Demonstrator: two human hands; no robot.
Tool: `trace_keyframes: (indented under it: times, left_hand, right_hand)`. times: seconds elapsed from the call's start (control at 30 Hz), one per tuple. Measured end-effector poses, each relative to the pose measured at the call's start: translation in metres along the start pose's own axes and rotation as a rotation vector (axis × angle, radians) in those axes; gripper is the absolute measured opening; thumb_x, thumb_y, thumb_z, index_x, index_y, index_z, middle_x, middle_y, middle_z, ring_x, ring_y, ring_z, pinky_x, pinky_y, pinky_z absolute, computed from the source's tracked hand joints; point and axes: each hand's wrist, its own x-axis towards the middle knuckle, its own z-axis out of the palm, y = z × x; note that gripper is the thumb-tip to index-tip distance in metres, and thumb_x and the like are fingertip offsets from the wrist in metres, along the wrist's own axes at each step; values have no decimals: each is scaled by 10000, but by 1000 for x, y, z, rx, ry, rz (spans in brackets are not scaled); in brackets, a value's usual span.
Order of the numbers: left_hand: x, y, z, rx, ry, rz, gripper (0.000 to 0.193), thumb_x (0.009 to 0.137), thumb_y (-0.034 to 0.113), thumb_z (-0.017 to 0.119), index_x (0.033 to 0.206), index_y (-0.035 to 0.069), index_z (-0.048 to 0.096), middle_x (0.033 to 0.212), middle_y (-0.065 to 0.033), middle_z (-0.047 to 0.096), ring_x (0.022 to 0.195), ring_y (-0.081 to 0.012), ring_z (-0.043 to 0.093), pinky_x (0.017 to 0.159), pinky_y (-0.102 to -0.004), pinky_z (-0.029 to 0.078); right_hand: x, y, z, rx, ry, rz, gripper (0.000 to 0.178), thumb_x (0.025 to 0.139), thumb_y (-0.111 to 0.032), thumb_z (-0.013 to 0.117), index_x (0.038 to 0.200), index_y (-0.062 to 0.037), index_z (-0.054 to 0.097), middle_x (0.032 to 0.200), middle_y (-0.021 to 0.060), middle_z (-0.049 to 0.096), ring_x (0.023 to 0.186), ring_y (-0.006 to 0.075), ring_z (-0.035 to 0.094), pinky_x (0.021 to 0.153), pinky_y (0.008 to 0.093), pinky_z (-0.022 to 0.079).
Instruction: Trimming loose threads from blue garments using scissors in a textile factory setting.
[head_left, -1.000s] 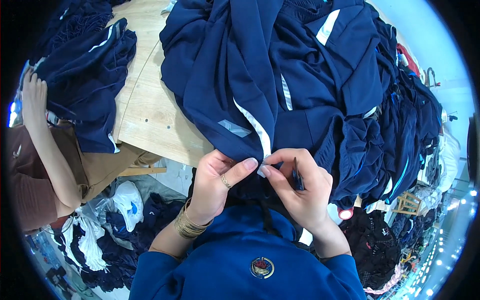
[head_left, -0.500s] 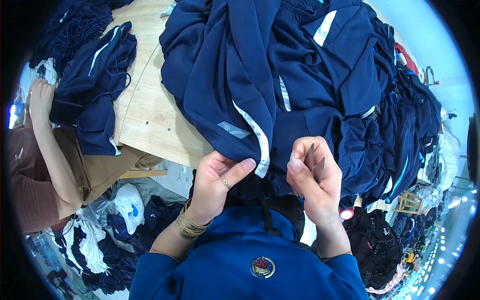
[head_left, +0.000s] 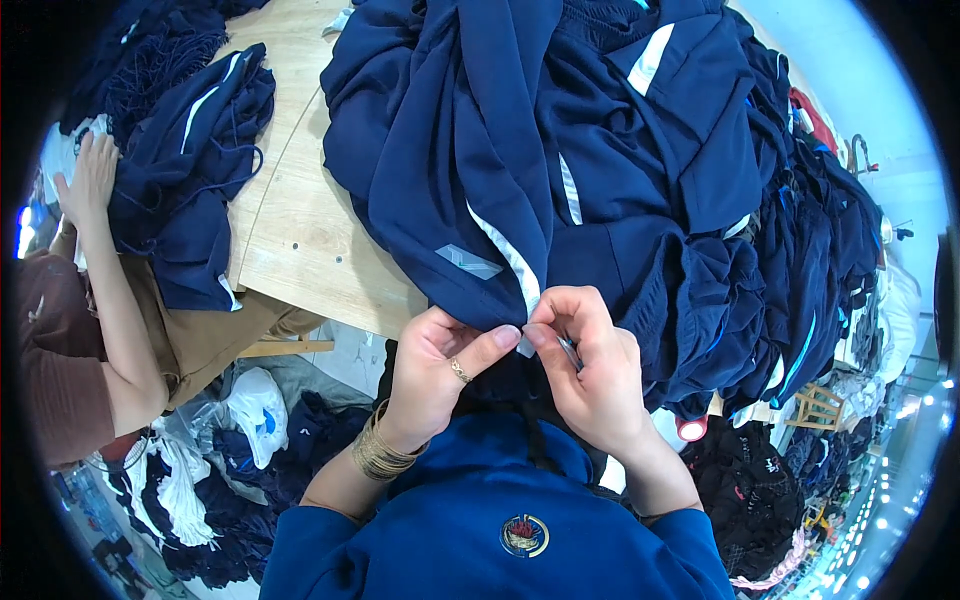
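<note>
In front of me, navy track trousers [head_left: 440, 220] with a white side stripe hang over the table edge, a grey reflective mark near the leg end. My left hand [head_left: 440, 370] is closed on the hem, its thumb on top beside the stripe. Close against it, my right hand [head_left: 590, 370] pinches the lower end of the white stripe between thumb and forefinger. Thread snips [head_left: 571, 352] are tucked inside the right hand, mostly hidden by the fingers. The two hands' fingertips almost meet at the stripe.
More navy garments [head_left: 640, 150] are heaped ahead and to the right. The wooden table [head_left: 300, 220] shows at left, bearing another navy garment [head_left: 190, 190]. A co-worker's hand [head_left: 92, 175] is at far left. Clothes and a white plastic bag [head_left: 258, 415] lie below at left.
My right hand has moved left to the hem and now pinches the stripe end. The snips' blades, which stuck up before, are mostly hidden. The co-worker's hand has opened out.
</note>
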Motion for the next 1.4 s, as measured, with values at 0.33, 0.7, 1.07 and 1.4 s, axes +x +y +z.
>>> trace_keyframes:
  times: [0.33, 0.7, 1.07, 1.4]
  left_hand:
    - [-1, 3, 3, -4, 36, -38, 236, 807, 50, 636, 1023, -18, 571, 966, -74, 619, 886, -113, 576, 831, -242, 443]
    - [0, 0, 2, 0, 14, -17, 217, 819, 73, 640, 1017, 2, 584, 941, -61, 627, 865, -101, 580, 803, -227, 456]
    - [-3, 3, 2, -21, 46, -55, 245, 804, 18, 611, 1039, -31, 560, 1001, -93, 616, 910, -127, 573, 864, -266, 425]
    - [-1, 3, 1, -78, -10, -54, 221, 822, 53, 621, 1035, 8, 584, 973, -69, 629, 893, -116, 586, 835, -241, 451]
  right_hand:
    - [-5, -6, -13, 319, 66, 197, 138, 858, -69, 577, 960, -29, 494, 643, -5, 502, 536, 49, 459, 504, 181, 368]
    - [-4, 1, 1, 30, 31, -4, 177, 825, -16, 588, 966, -24, 481, 657, 42, 535, 511, 93, 506, 496, 207, 404]
    - [-5, -21, -28, -139, -45, 188, 224, 813, -109, 634, 1005, -39, 542, 738, 53, 564, 598, 149, 558, 543, 236, 436]
    - [-8, -15, -28, -339, -65, -55, 355, 724, -271, 709, 938, -28, 563, 757, 51, 574, 620, 182, 546, 518, 263, 432]
